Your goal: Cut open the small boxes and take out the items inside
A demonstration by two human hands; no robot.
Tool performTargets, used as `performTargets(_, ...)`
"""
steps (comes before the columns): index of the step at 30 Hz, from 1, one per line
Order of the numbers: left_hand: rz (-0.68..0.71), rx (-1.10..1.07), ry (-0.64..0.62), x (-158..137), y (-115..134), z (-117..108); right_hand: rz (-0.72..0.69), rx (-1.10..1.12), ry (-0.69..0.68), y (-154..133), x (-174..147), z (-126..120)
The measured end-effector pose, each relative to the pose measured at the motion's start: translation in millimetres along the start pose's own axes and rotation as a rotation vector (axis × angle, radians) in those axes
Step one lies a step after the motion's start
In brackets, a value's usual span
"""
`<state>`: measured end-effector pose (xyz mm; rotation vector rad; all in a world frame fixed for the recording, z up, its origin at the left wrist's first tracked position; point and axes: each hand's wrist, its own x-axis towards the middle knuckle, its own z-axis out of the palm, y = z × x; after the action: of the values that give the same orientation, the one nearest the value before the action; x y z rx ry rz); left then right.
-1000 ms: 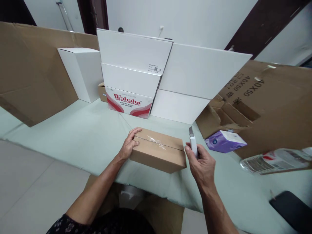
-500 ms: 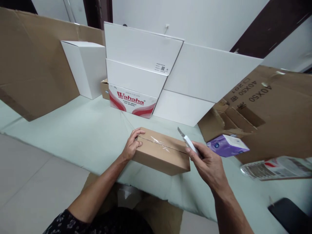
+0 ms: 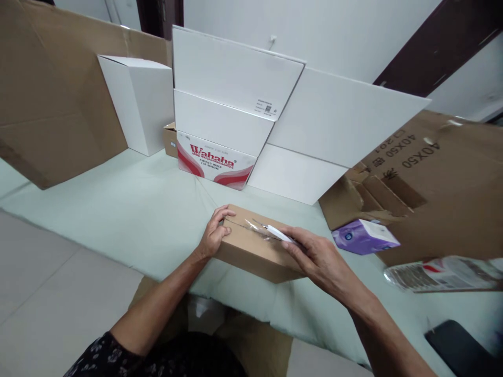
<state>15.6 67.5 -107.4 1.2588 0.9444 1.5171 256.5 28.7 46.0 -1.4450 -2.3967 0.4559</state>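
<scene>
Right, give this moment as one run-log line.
left hand: gripping brown box, left end | right hand: holding white cutter | blade: at clear tape, contact unclear | purple pack: right of box

A plain indoor room, exact kind unclear: white wall [image 3: 338, 39], dark door [image 3: 436, 50], tiled floor [image 3: 35, 262], cloth-covered table [image 3: 129, 209].

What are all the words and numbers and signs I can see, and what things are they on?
"Wahaha®": red-and-white panel
"PURIFIED WATER FOR DRINKING": same panel
"40X50", twice: big brown cardboard, right
"201": same cardboard; characters nearby too blurred
Square code, recycling sign: topmost white panel; print beside them too small
Purple pack, plastic bottle, small brown box: markings too small or blurred to read
Taped brown box: no words visible
</scene>
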Motion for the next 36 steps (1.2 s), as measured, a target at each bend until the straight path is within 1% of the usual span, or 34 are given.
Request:
performTargets(3, 0.006, -0.010, -0.001, -0.1, -2.0, -0.3, 0.005, -0.115, -0.108, -13.8, 12.7, -4.5)
performTargets(8, 0.021, -0.018, 0.003, -0.2, -6.2, -0.6, -0.022, -0.290, -0.187, -28.3, 37.0, -1.8)
performTargets(12, 0.025, -0.025, -0.001, -0.9, -6.1, -0.8, 0.004, -0.398, -0.263, -36.5, 48.7, 3.8)
performTargets(18, 0.027, -0.030, -0.002, -2.3, -3.3, -1.1, 0.020, -0.423, -0.278, -43.9, 53.3, 9.5)
performTargets(23, 0.032, -0.025, -0.005, -2.3, -1.8, -1.1, 0.070, -0.432, -0.328, -43.6, 56.5, 13.6)
performTargets(26, 0.033, -0.022, 0.000, -2.0, -2.0, -1.2, 0.076, -0.448, -0.337, -44.7, 58.4, 15.8)
performTargets(29, 0.029, -0.018, 0.002, -1.6, -2.5, -1.3, 0.059, -0.511, -0.346, -49.9, 59.5, 15.6)
performTargets(32, 0.024, -0.014, -0.002, -1.3, -3.2, -1.5, 0.064, -0.631, -0.372, -55.6, 59.7, 13.7)
performTargets(36, 0.024, -0.012, -0.002, -1.4, -5.1, -2.1, 0.066, -0.738, -0.406, -57.3, 58.5, 14.3)
